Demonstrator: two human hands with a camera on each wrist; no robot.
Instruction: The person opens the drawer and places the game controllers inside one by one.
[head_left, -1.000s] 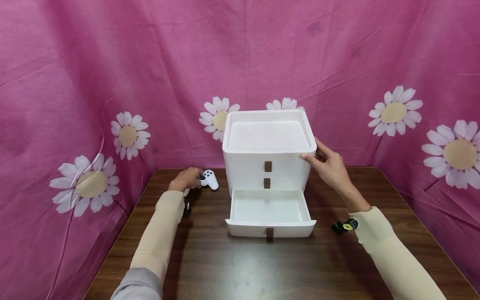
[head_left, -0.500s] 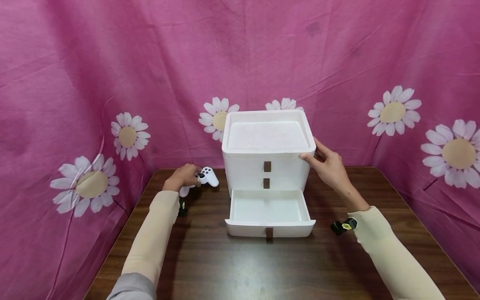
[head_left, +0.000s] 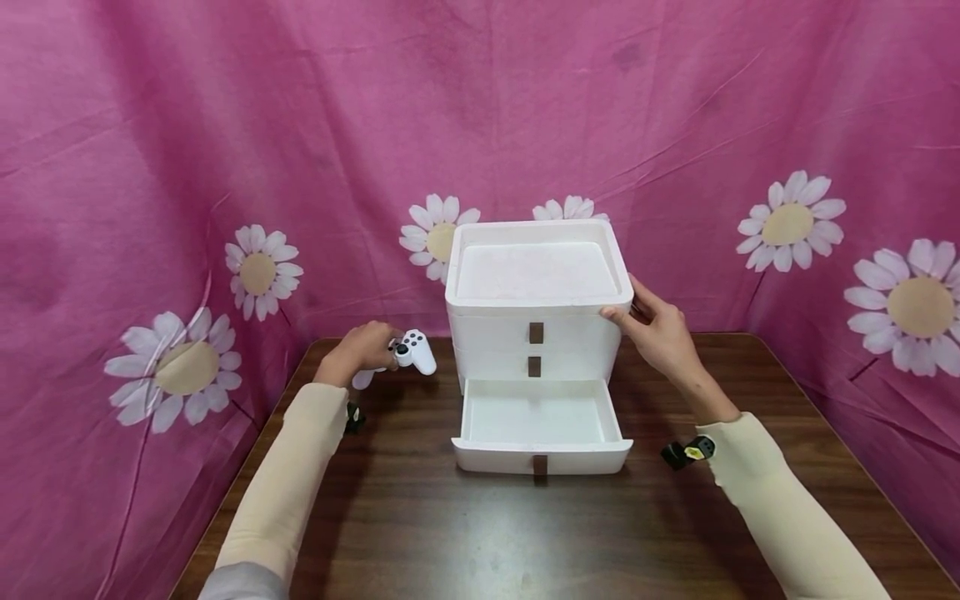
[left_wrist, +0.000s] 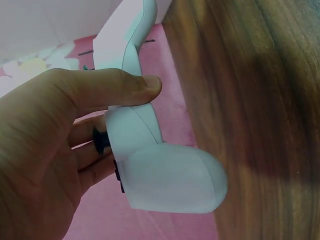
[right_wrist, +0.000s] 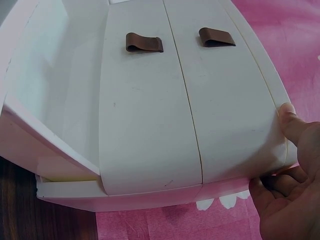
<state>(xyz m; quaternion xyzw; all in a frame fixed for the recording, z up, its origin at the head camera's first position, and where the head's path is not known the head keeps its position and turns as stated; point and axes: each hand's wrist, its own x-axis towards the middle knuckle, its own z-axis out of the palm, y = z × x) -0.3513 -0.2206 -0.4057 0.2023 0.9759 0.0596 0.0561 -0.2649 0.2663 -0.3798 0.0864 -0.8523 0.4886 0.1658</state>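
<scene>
A white game controller (head_left: 420, 353) with black thumbsticks is at the back left of the table. My left hand (head_left: 366, 346) pinches it around the middle. In the left wrist view, the thumb lies across the back of the controller (left_wrist: 170, 177) and the other fingers are on the stick side. Right of it stands a white drawer unit (head_left: 491, 333) with brown pull tabs. Its bottom drawer (head_left: 495, 458) is pulled out, with nothing in it. My right hand (head_left: 663, 337) grips the unit's upper right front corner, thumb on the front and fingers on the side.
The wooden table (head_left: 480, 533) extends in front of the drawer unit and to both sides. A pink curtain (head_left: 360, 125) with daisies hangs behind and around it. A shallow tray top (head_left: 540, 271) with a raised rim caps the unit.
My left hand has shifted slightly left and back, and the controller has turned and moved a little with it. The right hand and the drawer unit have stayed in place.
</scene>
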